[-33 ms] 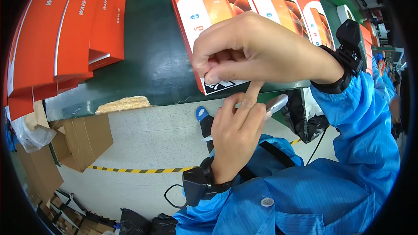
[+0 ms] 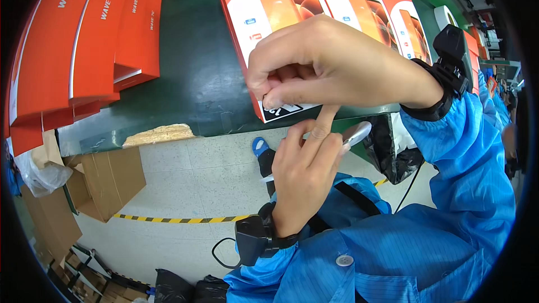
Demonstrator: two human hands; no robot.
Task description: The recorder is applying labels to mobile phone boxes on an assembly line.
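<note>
A row of red-and-white phone boxes (image 2: pixel 279 8) lies on the green table. At the near corner of the leftmost one, my right hand (image 2: pixel 323 59) is closed, thumb and forefinger pinched at a black-and-white sticker (image 2: pixel 285 111). The fingers partly cover this sticker. Just below the box's near edge is my left hand (image 2: pixel 307 171), one finger stretched up towards the box and the others curled. A pale, glossy, rounded thing (image 2: pixel 358 132) sticks out beside its fingers; the hand hides most of it.
Several red boxes (image 2: pixel 95 33) stand at the left of the green table (image 2: pixel 193 50), whose near edge has a chipped patch (image 2: pixel 159 134). An open cardboard carton (image 2: pixel 115 182) stands on the floor. A black bag (image 2: pixel 387 151) hangs near my right sleeve. A white roll (image 2: pixel 444 17) sits farther right.
</note>
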